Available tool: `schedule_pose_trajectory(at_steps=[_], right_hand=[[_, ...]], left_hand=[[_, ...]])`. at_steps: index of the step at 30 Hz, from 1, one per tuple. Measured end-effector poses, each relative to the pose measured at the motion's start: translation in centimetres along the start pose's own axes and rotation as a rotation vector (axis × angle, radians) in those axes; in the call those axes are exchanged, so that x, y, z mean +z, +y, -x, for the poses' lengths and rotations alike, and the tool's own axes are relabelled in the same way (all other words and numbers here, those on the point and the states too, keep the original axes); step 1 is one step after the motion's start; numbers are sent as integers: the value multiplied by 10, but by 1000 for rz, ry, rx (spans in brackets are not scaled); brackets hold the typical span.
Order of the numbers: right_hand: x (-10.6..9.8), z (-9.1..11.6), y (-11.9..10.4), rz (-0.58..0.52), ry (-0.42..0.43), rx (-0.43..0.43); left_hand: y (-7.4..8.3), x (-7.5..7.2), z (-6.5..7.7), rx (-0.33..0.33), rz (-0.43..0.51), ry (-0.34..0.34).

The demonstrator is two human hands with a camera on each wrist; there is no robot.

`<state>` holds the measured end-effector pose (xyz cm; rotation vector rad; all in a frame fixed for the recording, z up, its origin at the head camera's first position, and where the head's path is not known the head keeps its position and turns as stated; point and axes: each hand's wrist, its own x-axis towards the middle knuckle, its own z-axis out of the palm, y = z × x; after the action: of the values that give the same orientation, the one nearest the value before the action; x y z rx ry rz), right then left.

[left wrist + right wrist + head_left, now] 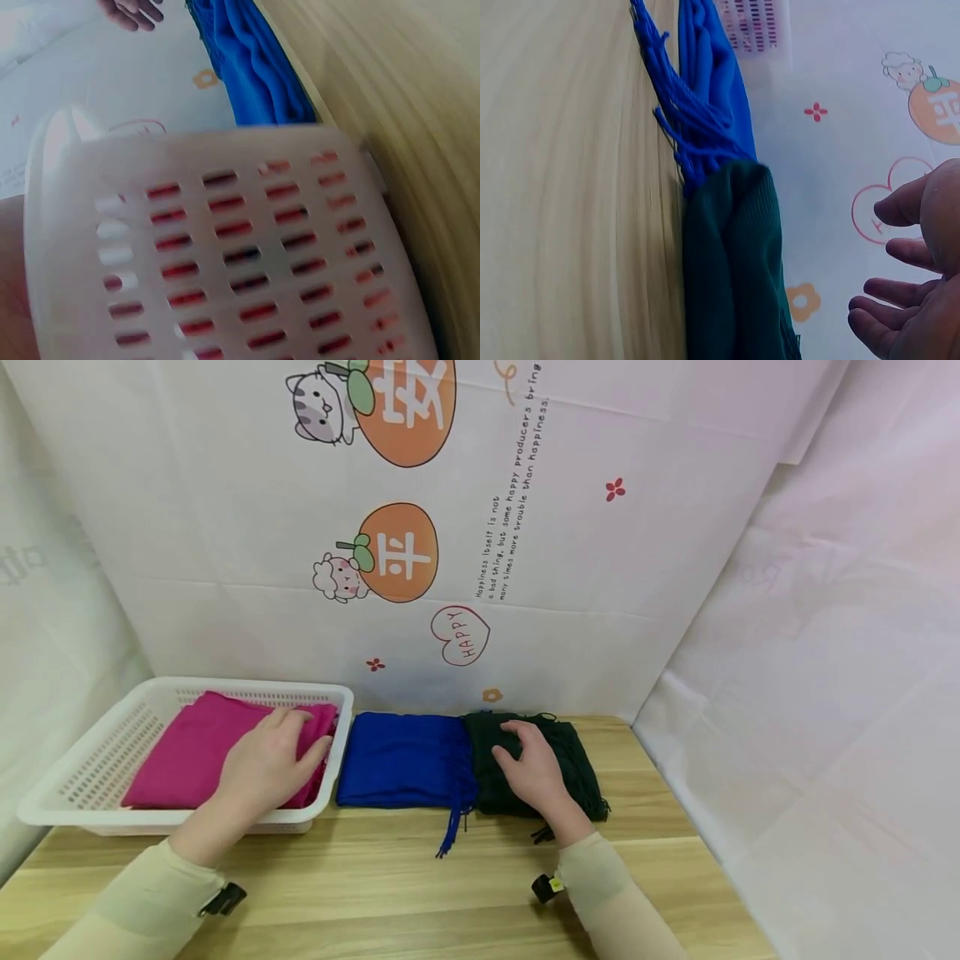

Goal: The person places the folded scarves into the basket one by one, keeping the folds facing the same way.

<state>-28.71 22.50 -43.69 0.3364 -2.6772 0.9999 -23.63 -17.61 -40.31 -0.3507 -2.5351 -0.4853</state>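
Observation:
A folded magenta scarf (pixel 191 752) lies in a white perforated plastic basket (pixel 82 810) at the left. My left hand (pixel 266 764) is over the scarf's right part, fingers loosely bent and thumb apart; in the left wrist view the basket wall hides most of it. Right of the basket lies a folded blue scarf (pixel 401 760), its fringe (pixel 697 112) hanging over the front. A folded dark green scarf (pixel 491 777) adjoins it. My right hand (pixel 922 277) hovers above the green scarf with fingers spread and slightly bent, holding nothing.
Everything stands on a wood-grain table (pixel 420 893). Behind it rises a white printed cloth (pixel 562 635), with more white sheeting (pixel 840 693) at the right side. Each sleeve carries a small black device near the wrist.

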Motion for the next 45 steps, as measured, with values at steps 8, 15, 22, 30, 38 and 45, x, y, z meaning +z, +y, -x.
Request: schedule_pose_trajectory(at_steps=[8,15,22,30,38,45], right_hand=[[-15,-5,24,13,15,34],[-29,-10,38,41,25,68],[-37,-14,51,20,18,158],[-47,-17,63,40,0,227],[-52,-18,71,69,-45,250],[-54,-17,77,74,-67,290]], left_hand=[[21,12,-12,89,8,19],[49,19,-19,99,37,-28],[72,33,-20,157,78,-6],[94,48,-22,135,117,-72],[111,63,-23,72,148,-187],[124,76,-26,28,162,-265]])
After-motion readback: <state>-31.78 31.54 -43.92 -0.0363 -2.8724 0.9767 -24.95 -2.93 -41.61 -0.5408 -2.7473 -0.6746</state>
